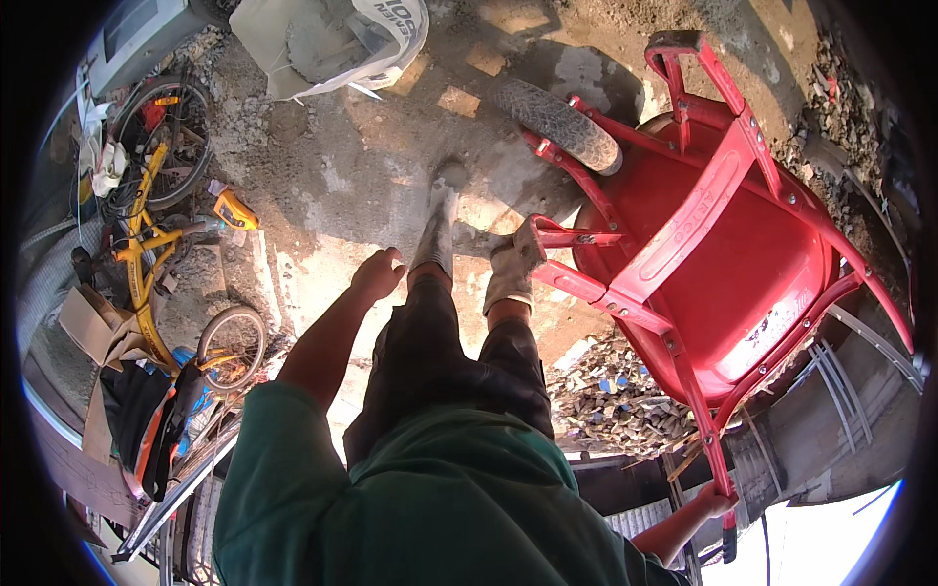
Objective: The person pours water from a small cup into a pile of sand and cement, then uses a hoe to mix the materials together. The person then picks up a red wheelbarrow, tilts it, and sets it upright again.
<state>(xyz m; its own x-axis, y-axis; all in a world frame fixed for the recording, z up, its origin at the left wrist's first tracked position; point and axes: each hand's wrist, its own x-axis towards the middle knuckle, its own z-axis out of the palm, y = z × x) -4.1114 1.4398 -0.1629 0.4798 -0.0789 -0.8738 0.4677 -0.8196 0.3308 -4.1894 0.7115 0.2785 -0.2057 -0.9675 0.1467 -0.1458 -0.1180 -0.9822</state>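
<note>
A red metal wheelbarrow (pixel 733 264) is tipped over on the right, its underside and frame facing me. My right hand (pixel 717 501) is closed round one of its handles, just above the black grip at the lower right. The wheelbarrow's tyre (pixel 560 124) points to the upper left. My left hand (pixel 379 274) hangs in front of my left leg with nothing seen in it; its fingers are loosely curled, the thumb apart. An open cement bag (pixel 330 47) with grey powder or mix stands on the ground at the top.
A yellow bicycle (pixel 141 256) leans among clutter at the left, beside a cardboard box (pixel 102 326) and a yellow-labelled bottle (pixel 236 211). Rubble (pixel 623 403) lies under the wheelbarrow's lower side, with more at the far right. Metal bars (pixel 843 395) stand at the lower right.
</note>
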